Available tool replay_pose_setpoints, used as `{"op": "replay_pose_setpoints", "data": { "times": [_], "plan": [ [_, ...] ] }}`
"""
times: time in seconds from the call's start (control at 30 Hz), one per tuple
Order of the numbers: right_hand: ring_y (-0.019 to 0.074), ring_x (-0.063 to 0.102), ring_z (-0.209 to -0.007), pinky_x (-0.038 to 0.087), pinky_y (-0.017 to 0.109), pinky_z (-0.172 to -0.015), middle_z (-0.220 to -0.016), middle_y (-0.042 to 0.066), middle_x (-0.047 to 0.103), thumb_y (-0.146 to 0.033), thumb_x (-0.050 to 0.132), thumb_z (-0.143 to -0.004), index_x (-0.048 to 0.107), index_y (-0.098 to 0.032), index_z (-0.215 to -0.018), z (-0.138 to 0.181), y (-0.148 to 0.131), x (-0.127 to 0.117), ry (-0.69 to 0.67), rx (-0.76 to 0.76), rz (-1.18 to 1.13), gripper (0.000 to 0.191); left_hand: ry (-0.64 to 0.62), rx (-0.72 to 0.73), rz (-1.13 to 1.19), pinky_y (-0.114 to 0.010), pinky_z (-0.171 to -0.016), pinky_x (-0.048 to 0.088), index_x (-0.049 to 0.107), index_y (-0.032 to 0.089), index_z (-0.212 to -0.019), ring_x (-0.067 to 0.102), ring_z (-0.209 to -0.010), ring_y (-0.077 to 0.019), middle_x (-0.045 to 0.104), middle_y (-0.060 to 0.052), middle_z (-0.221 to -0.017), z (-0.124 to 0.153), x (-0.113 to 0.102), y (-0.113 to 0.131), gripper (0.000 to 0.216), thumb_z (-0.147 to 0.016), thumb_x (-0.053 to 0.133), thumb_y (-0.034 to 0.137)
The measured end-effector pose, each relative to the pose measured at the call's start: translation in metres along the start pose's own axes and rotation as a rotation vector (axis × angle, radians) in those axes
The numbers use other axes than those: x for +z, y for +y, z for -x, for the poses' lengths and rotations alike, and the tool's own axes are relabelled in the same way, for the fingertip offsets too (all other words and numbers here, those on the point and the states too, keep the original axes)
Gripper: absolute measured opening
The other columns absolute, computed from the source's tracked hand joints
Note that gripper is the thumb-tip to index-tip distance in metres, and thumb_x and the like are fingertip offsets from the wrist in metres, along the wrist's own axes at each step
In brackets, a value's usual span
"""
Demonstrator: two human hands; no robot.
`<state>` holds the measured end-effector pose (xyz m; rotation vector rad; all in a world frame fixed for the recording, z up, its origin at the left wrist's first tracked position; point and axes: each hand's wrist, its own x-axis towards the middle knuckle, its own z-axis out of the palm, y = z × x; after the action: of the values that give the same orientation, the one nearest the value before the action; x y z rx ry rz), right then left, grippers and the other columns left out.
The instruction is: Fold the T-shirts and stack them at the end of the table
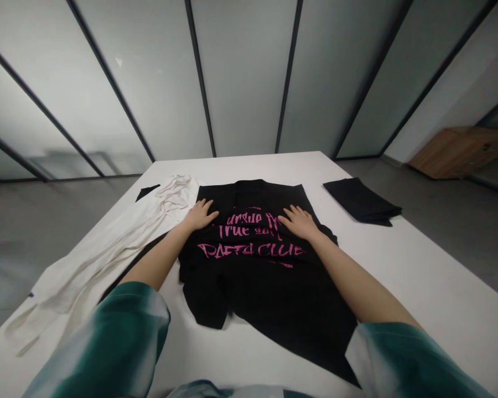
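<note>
A black T-shirt (pixel 265 293) with pink lettering lies spread over the white table in front of me, its near part crooked and partly bunched. My left hand (pixel 201 214) rests on the shirt's far left part, fingers spread and flat. On the far right part lies my right hand (pixel 299 221), also flat with its fingers apart, covering some of the lettering. Neither hand grips the fabric. Just left of my left hand is a crumpled white garment (pixel 120 237), which trails toward the near left table edge.
A folded black garment (pixel 359 199) sits on the right of the white table (pixel 415 276). Dark cloth (pixel 147 192) shows beneath the white garment. Behind the table stand frosted glass panels (pixel 244 77); a wooden cabinet (pixel 452 152) is at the far right.
</note>
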<state>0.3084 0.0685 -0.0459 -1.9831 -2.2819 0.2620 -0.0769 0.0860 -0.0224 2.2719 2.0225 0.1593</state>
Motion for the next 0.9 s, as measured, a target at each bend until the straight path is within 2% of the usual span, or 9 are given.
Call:
{"op": "replay_pose_setpoints", "data": {
  "times": [0.1, 0.17, 0.23, 0.33, 0.47, 0.63, 0.77, 0.9],
  "plan": [
    [0.0311, 0.024, -0.149, 0.02, 0.05, -0.119, -0.161, 0.011, 0.032, -0.067, 0.02, -0.097, 0.044, -0.021, -0.15, -0.002, 0.002, 0.002, 0.005, 0.022, -0.043, 0.074, -0.071, 0.069, -0.07, -0.051, -0.118, 0.023, 0.038, 0.02, -0.153, 0.021, -0.15, -0.0357, 0.028, -0.015, -0.162, 0.015, 0.015, -0.003, 0.075, -0.093, 0.038, 0.065],
    [0.0309, 0.027, -0.148, 0.023, 0.05, -0.118, -0.16, 0.01, 0.035, -0.063, 0.023, -0.099, 0.046, -0.023, -0.149, -0.003, 0.004, 0.002, 0.024, 0.024, -0.068, 0.068, -0.067, 0.12, -0.094, -0.052, -0.119, 0.021, 0.039, 0.021, -0.152, 0.022, -0.15, -0.0359, 0.029, -0.014, -0.162, 0.02, 0.014, -0.007, 0.077, -0.091, 0.041, 0.067],
    [0.0317, 0.033, -0.145, 0.027, 0.05, -0.115, -0.156, 0.011, 0.041, -0.058, 0.033, -0.098, 0.05, -0.022, -0.146, -0.002, 0.006, 0.002, 0.078, -0.009, -0.08, 0.063, -0.041, 0.195, -0.102, -0.052, -0.119, 0.021, 0.042, 0.02, -0.15, 0.026, -0.148, -0.0359, 0.033, -0.014, -0.16, 0.023, 0.01, -0.01, 0.078, -0.088, 0.047, 0.066],
    [0.033, 0.047, -0.131, 0.037, 0.047, -0.108, -0.142, 0.015, 0.054, -0.053, 0.049, -0.093, 0.058, -0.019, -0.138, 0.002, 0.005, 0.0, 0.168, -0.106, -0.057, 0.057, 0.025, 0.334, -0.075, -0.046, -0.117, 0.029, 0.046, 0.018, -0.147, 0.039, -0.142, -0.0327, 0.042, -0.015, -0.154, 0.023, 0.004, -0.004, 0.071, -0.086, 0.056, 0.053],
    [0.0322, 0.057, -0.115, 0.045, 0.042, -0.096, -0.123, 0.016, 0.062, -0.051, 0.055, -0.091, 0.065, -0.018, -0.128, 0.006, -0.004, -0.007, 0.173, -0.144, 0.035, 0.051, 0.057, 0.44, -0.022, -0.039, -0.111, 0.039, 0.055, 0.02, -0.139, 0.052, -0.129, -0.0272, 0.056, -0.011, -0.141, 0.018, 0.003, 0.016, 0.055, -0.085, 0.057, 0.033],
    [0.0264, 0.064, -0.102, 0.049, 0.032, -0.082, -0.117, 0.013, 0.066, -0.048, 0.054, -0.092, 0.068, -0.019, -0.12, -0.002, -0.018, -0.024, 0.054, -0.105, 0.107, 0.042, 0.067, 0.429, 0.024, -0.039, -0.106, 0.044, 0.064, 0.021, -0.126, 0.058, -0.118, -0.0256, 0.064, -0.009, -0.127, 0.012, 0.012, 0.033, 0.042, -0.087, 0.055, 0.033],
    [0.0261, 0.067, -0.092, 0.047, 0.031, -0.073, -0.103, 0.011, 0.072, -0.036, 0.061, -0.085, 0.071, -0.021, -0.104, -0.017, -0.029, -0.035, -0.048, -0.088, 0.155, 0.026, 0.154, 0.37, 0.118, -0.041, -0.103, 0.046, 0.065, 0.021, -0.123, 0.06, -0.115, -0.0256, 0.067, -0.008, -0.123, 0.015, 0.021, 0.033, 0.039, -0.089, 0.052, 0.037],
    [0.0232, 0.066, -0.08, 0.044, 0.029, -0.067, -0.088, 0.009, 0.072, -0.031, 0.06, -0.081, 0.07, -0.02, -0.08, -0.038, -0.03, -0.044, -0.057, 0.008, 0.023, 0.015, 0.183, 0.349, 0.171, -0.042, -0.102, 0.046, 0.065, 0.02, -0.122, 0.06, -0.114, -0.0261, 0.067, -0.009, -0.124, 0.019, 0.026, 0.032, 0.04, -0.09, 0.051, 0.038]
  ]
}}
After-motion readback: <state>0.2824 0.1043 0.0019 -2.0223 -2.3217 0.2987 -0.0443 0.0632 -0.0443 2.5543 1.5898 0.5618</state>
